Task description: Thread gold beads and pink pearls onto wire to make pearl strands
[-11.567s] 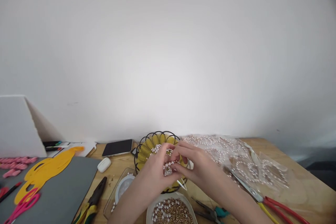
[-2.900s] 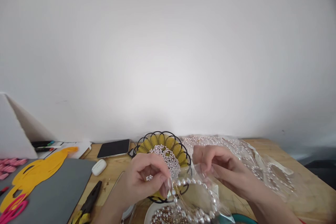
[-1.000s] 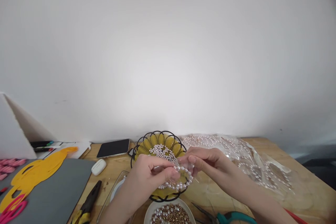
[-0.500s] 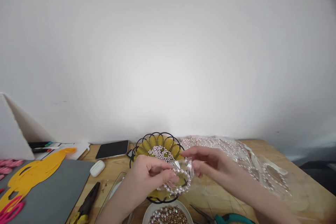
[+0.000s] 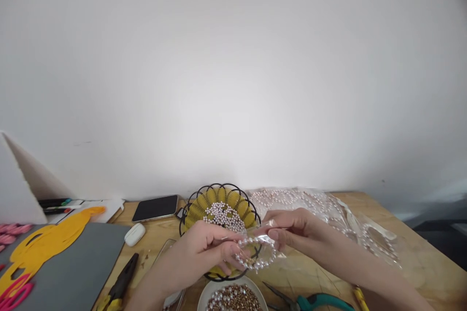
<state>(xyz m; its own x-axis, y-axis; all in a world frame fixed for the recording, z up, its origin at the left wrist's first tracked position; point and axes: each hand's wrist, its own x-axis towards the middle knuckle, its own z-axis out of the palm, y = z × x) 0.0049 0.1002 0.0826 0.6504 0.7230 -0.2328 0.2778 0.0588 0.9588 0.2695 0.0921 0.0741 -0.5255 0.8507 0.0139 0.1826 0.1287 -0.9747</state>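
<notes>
Left hand [image 5: 204, 248] and right hand [image 5: 295, 228] fingers both pinch a pearl bracelet [image 5: 255, 254] just above the wire basket [image 5: 189, 209]

Glossy pearl bracelet [image 5: 256, 254], crinkly clear plastic

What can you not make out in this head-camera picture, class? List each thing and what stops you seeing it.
- White bowl of beads: cut off by the bottom edge.
- Teal-handled pliers: handles run off the bottom edge.
- Pearl ring: how the left hand grips it is hidden by its own fingers.
- Clear packets: contents blurred by glare.
- Pink scissors: cut off at the left corner.
</notes>
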